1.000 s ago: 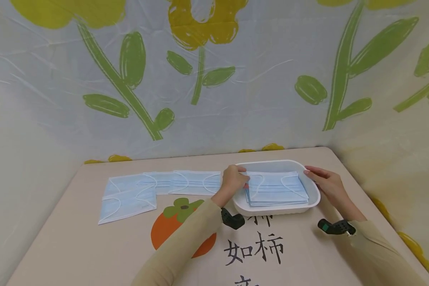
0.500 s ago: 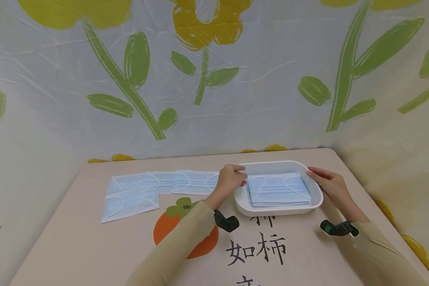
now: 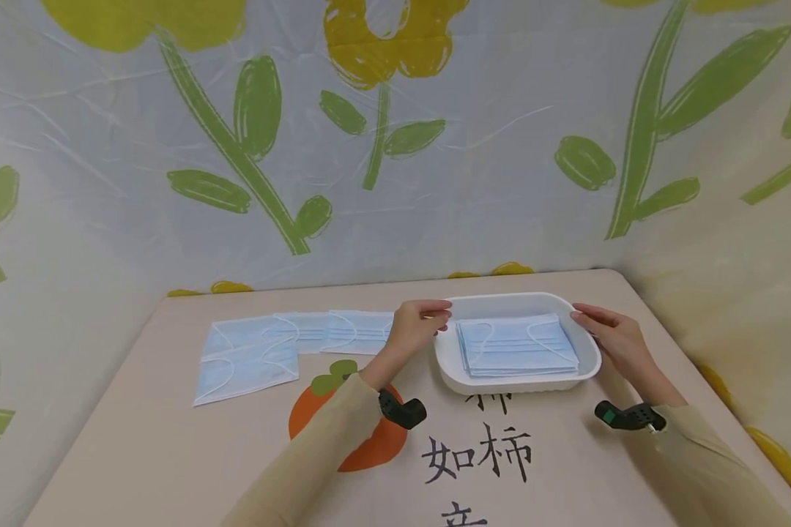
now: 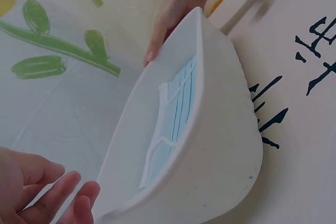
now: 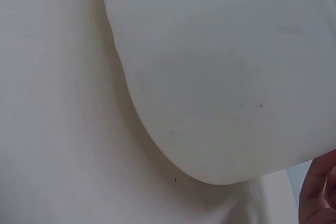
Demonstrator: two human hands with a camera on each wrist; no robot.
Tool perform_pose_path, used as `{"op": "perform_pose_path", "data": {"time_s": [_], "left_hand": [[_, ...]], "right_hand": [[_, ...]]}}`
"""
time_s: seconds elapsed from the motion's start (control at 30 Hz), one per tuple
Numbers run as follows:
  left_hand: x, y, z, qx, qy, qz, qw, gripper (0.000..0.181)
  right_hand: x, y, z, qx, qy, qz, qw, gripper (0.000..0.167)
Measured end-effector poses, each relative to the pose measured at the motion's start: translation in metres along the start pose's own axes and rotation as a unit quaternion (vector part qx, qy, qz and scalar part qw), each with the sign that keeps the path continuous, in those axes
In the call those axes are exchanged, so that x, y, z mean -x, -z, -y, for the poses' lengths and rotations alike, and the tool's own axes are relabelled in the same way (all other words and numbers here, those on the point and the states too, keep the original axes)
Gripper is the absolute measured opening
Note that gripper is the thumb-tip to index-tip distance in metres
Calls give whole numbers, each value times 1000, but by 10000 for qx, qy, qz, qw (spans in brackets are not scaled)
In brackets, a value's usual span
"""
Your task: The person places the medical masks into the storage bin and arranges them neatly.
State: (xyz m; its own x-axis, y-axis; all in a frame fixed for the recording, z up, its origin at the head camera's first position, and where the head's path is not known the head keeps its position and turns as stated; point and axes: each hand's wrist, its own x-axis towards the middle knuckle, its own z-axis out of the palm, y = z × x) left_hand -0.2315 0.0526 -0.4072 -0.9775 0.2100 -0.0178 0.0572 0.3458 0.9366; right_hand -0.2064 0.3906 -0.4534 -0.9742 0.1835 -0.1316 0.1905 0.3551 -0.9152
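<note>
A white plastic basin (image 3: pixel 453 369) stands on the table with a stack of blue face masks (image 3: pixel 517 344) lying flat inside it. My right hand (image 3: pixel 616 342) pinches the basin's right rim, thumb and fingers on either side; in the right wrist view only a few fingers (image 5: pixel 317 190) show past the basin wall. At the left rim, my left hand (image 3: pixel 414 329) has loosely bent fingers and holds nothing. The left wrist view shows its fingertips (image 4: pixel 90 190) close to the rim; whether they touch it I cannot tell. The upper mask has white ear loops and horizontal pleats.
Several more blue masks (image 3: pixel 247 359) lie overlapping on the left part of the table (image 3: pixel 138 439), partly behind my left hand. A persimmon print (image 3: pixel 369 439) and black characters mark the tabletop. A flowered cloth (image 3: pixel 474 183) hangs behind and at the sides.
My left hand has drawn left, out of the basin and away from the masks in it. The right hand keeps its hold on the rim. The view has shifted slightly.
</note>
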Motion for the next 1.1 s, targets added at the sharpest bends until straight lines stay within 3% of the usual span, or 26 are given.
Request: {"op": "perform_pose_path", "data": {"time_s": [0.2,0.57,0.87,1.1], "left_hand": [[2,12,8,232,181,-44,9996,25],[15,43,32,406,-162,-388,9983,26],[24,70,44,522,62,-764,9957,25],[32,81,56,399,181,-909,9949,24]], "right_hand": [[-2,-1,1,81,-109,-3,9999,71],[-4,0,-1,-25,-23,-59,10000,70],[-4,-2,0,58,7,-84,9999,72],[-1,1,-1,56,21,-82,9999,71]]}}
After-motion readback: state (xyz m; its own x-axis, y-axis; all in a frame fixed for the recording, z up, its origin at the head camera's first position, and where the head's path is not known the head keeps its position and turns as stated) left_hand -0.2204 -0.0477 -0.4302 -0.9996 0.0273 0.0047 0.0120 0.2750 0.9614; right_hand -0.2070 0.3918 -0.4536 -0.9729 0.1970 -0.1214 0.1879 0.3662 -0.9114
